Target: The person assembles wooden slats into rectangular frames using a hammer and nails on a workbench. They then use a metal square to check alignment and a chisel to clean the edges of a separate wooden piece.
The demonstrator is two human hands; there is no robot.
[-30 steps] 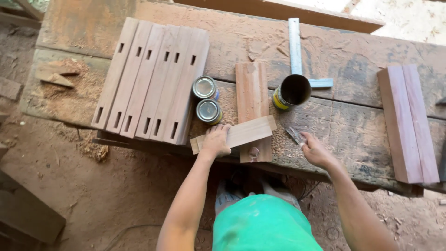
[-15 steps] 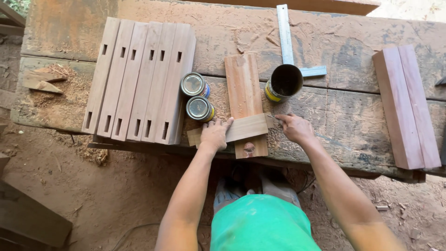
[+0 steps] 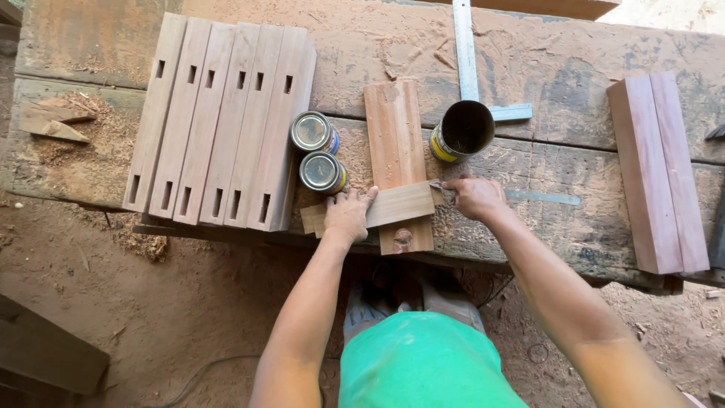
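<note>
Item: small wooden piece (image 3: 393,205), pale, flat, oblong. Location: near edge of the workbench (image 3: 574,60), laid crosswise on top of a reddish board (image 3: 396,151) and touching it.

Orientation: its long axis runs left to right across the bench, with the right end tilted slightly away from the person. It crosses the board at nearly a right angle, since the board's long axis runs away from the person.

Left hand (image 3: 347,215): palm down on the piece's left half, fingers spread and pressing flat — a hold-down, not a wrap.

Right hand (image 3: 474,196): fingers pinched together on a thin, pencil-like tool (image 3: 438,185) at the piece's right end. Whether its tip touches the wood cannot be told.

Handling note, as judgement: the work looks like marking or scoring at the end of the piece. Doing it well calls for steady downward pressure from the flat hand so the piece does not pivot on the board, and for keeping the spread fingertips out of the tool's line.

Adjacent stock: two closed tins (image 3: 317,151) just left of the board; an open can (image 3: 462,130) just right of it; a metal square (image 3: 468,60) behind; mortised slats (image 3: 219,121) in a row to the left; two reddish blocks (image 3: 657,166) well apart on the right.
</note>
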